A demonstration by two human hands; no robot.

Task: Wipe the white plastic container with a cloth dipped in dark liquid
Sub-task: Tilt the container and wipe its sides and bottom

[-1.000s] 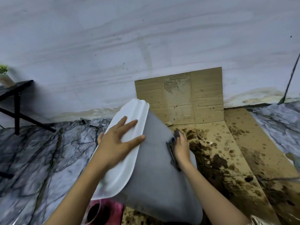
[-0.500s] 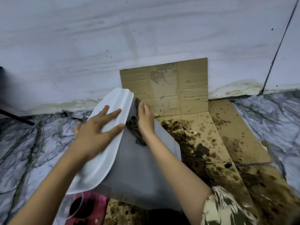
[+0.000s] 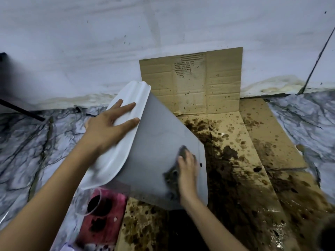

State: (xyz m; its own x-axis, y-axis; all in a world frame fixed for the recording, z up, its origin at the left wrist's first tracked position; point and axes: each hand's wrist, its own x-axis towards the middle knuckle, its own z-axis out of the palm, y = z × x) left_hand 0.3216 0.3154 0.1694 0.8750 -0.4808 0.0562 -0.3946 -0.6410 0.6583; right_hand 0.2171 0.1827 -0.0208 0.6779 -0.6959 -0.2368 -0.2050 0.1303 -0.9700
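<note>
The white plastic container stands tilted on the stained cardboard, its white moulded side to the left and a flat grey-looking face toward me. My left hand lies flat on the white side with fingers spread, steadying it. My right hand presses a dark wet cloth against the lower right part of the grey face; hand and cloth are motion-blurred. A clear cup of dark liquid sits below the container on a pink rag.
Flattened cardboard splashed with dark brown stains covers the floor and leans up the white wall. A pink stained rag lies at the bottom left. Marble-patterned sheeting spreads on both sides. A black table leg crosses the far left.
My right hand has slid the cloth from the top edge of the grey face down to its lower right part. My left hand has stayed on the white side.
</note>
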